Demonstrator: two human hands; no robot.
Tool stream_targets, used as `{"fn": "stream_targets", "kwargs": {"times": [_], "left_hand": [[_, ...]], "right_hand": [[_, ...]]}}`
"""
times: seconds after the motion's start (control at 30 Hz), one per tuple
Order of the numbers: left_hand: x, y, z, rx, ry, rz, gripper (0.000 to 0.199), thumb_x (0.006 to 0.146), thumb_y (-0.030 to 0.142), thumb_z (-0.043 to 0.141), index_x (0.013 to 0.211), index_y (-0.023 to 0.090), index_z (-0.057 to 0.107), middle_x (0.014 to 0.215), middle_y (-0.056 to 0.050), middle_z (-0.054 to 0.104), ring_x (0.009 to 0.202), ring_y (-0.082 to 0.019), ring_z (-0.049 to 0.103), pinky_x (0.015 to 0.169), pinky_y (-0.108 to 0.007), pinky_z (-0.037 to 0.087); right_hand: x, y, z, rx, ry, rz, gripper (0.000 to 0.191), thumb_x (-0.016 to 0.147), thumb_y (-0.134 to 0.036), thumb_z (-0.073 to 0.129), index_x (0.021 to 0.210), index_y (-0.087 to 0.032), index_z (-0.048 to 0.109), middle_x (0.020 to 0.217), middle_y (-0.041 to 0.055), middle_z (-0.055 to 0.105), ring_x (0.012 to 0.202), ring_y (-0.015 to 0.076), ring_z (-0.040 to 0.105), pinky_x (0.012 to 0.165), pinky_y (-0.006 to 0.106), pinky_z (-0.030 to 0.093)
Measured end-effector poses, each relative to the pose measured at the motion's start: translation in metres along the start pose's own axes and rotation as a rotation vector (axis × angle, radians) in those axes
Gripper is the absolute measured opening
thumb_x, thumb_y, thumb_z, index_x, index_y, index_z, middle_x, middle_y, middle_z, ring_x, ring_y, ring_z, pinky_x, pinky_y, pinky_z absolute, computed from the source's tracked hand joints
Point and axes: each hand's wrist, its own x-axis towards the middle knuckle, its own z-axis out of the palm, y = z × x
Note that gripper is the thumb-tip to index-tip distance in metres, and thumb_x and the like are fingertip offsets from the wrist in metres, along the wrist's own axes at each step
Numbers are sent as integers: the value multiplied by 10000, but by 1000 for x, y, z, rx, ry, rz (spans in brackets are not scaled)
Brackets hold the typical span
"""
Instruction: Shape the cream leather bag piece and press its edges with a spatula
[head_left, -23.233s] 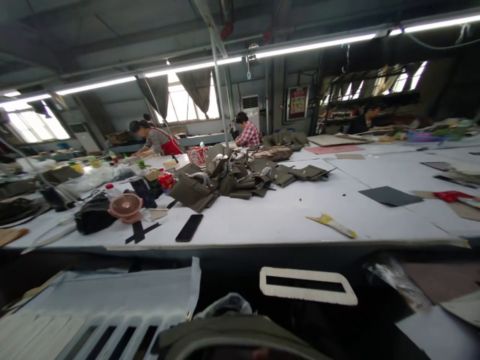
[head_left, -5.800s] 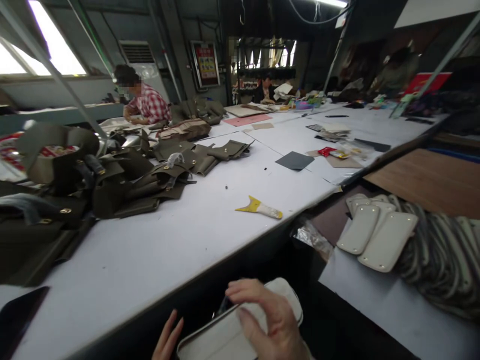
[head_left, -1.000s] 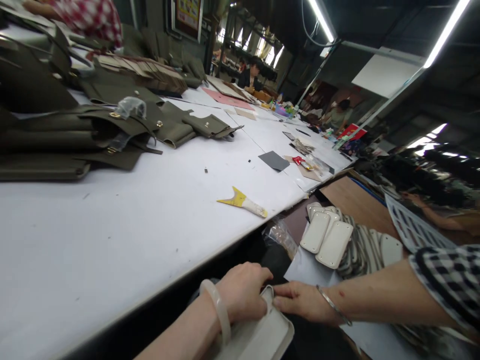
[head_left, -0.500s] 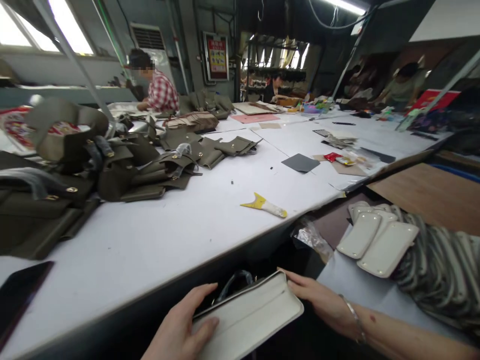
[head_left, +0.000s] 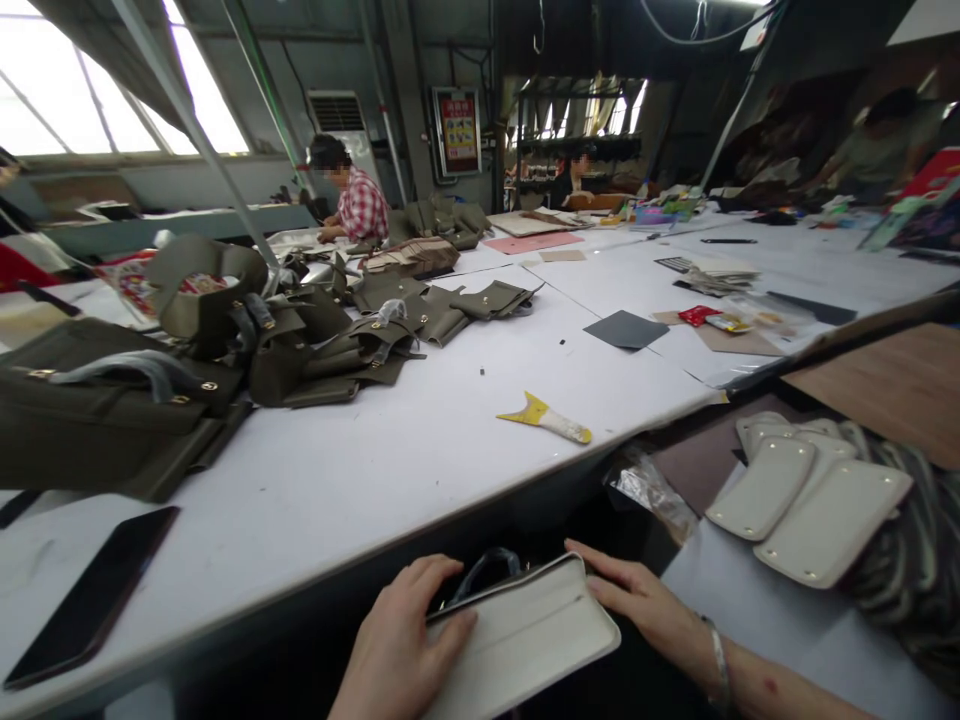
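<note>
Below the table's front edge, a pale off-white bag piece [head_left: 529,635] with rounded corners faces up, a seam line running along it. A dark, wrapped loop handle [head_left: 489,570] sticks out behind its far edge. My left hand [head_left: 412,630] grips the near left end, thumb on the pale face and fingers over the far edge. At the right end, my right hand [head_left: 637,600] is closed round the corner, fingers along its top. A bracelet is on my right wrist. The underside of the piece is hidden.
On the white table [head_left: 405,470] lie a yellow-and-white forked tool [head_left: 547,417], a phone [head_left: 94,595], a dark grey sheet [head_left: 626,330] and several olive bags [head_left: 112,400]. Pale panels with studs [head_left: 832,525] are stacked at the right. A person in a checked shirt [head_left: 362,205] sits across the table.
The view has turned left, so the scene sits further right and more of the phone shows. Both hands keep their hold on the pale bag piece.
</note>
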Motion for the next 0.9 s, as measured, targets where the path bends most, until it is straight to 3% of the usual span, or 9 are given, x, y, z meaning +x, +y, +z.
{"fn": "stream_targets", "kwargs": {"times": [0.07, 0.13, 0.27, 0.37, 0.5, 0.6, 0.67, 0.8, 0.9], "left_hand": [[8, 17, 1, 29, -18, 35, 309, 802, 283, 555, 1094, 280, 655, 1185, 2, 667, 1085, -229, 609, 956, -380, 456], [16, 27, 3, 37, -41, 66, 293, 779, 238, 536, 1040, 280, 662, 1084, 17, 686, 976, -211, 628, 868, -344, 467], [24, 33, 12, 51, -69, 93, 309, 734, 191, 491, 982, 267, 660, 985, 12, 685, 872, -191, 628, 794, -306, 461], [28, 33, 18, 49, -102, 74, 305, 701, 191, 489, 939, 272, 663, 942, 16, 692, 870, -193, 630, 790, -303, 456], [29, 33, 21, 55, -121, 60, 304, 690, 203, 499, 932, 280, 667, 938, 18, 695, 886, -200, 634, 799, -312, 454], [26, 34, 22, 50, -121, 64, 302, 688, 183, 498, 911, 277, 679, 916, 13, 689, 882, -198, 630, 810, -311, 453], [23, 35, 24, 54, -112, 98, 339, 708, 148, 478, 934, 284, 691, 924, 6, 687, 900, -200, 624, 815, -309, 456], [25, 41, 34, 35, -89, 165, 392, 827, 169, 449, 1108, 304, 686, 1038, -23, 696, 978, -216, 630, 865, -313, 474], [33, 47, 45, 15, -118, 227, 367, 922, 288, 410, 1184, 316, 666, 1076, -33, 700, 974, -220, 649, 856, -316, 498]], "right_hand": [[5, -18, -2, -165, 33, -60, 542, 854, -452, 635, 1335, -207, 583, 1402, 91, 555, 1304, 294, 478, 1137, 454, 314], [11, -44, 2, -399, 29, -228, 391, 884, -358, 591, 1239, -206, 654, 1269, 88, 645, 1187, 257, 556, 1059, 404, 395], [27, -82, 24, -989, -178, -645, 284, 916, -217, 450, 1090, -153, 665, 989, 98, 679, 892, 222, 592, 777, 361, 459], [43, -84, 37, -1253, -329, -744, 228, 889, -182, 426, 903, -131, 647, 870, 109, 649, 771, 226, 558, 608, 339, 370], [58, -82, 41, -1088, -395, -603, 171, 802, -163, 502, 821, -95, 658, 857, 147, 656, 738, 220, 554, 598, 331, 317], [68, -85, 31, -917, -404, -462, 157, 768, -223, 570, 687, -122, 660, 739, 83, 657, 646, 169, 543, 583, 305, 332], [80, -80, 19, -768, -419, -332, 286, 843, -353, 546, 712, -142, 687, 684, 40, 658, 594, 137, 548, 547, 264, 364], [116, -32, 3, -524, -344, -48, 555, 966, -510, 341, 837, -114, 708, 673, 44, 672, 554, 115, 574, 518, 229, 440], [140, 15, 12, -432, -363, 81, 479, 917, -521, 534, 669, -131, 661, 529, -23, 584, 473, 86, 510, 513, 231, 445]]}}
